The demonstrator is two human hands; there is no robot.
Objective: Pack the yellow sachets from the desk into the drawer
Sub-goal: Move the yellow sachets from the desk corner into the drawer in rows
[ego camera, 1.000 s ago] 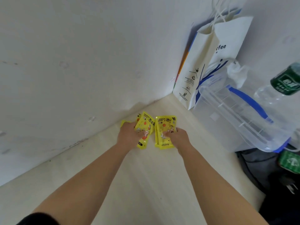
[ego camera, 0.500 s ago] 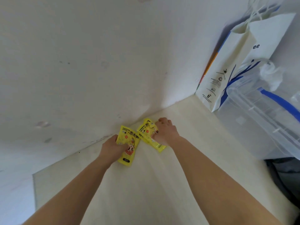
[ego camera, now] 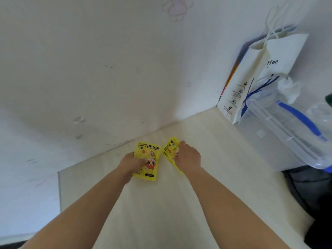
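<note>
Both hands are stretched out over the pale wooden desk (ego camera: 161, 212), close to its far edge where it meets the white wall (ego camera: 89, 69). The left hand (ego camera: 131, 164) grips a flat stack of yellow sachets (ego camera: 150, 153) by its left side, fingers curled round the edge and the thumb lying on the printed face. The top sachet shows a cartoon figure and black lettering that reads upside down from here. Its lower edge seems to rest on the desk, though contact is hard to judge. Just beside it, to the right, the right hand (ego camera: 188, 158) has its back to the camera and its fingers curled down over a fanned bunch of yellow sachets (ego camera: 169, 148). This bunch sticks out past the knuckles toward the wall and also shows below the wrist. The two lots of sachets are near each other, with a narrow strip of desk between them. At the far right corner of the desk a white paper bag (ego camera: 251, 78) with blue lettering stands against the wall. A clear plastic storage box (ego camera: 280, 133) with blue handles lies tilted against it. A clear bottle (ego camera: 319, 112) shows at the right edge, and a dark bag (ego camera: 309, 187) lies in front of the box. A faint pink paw sticker (ego camera: 177, 8) is high on the wall.
</note>
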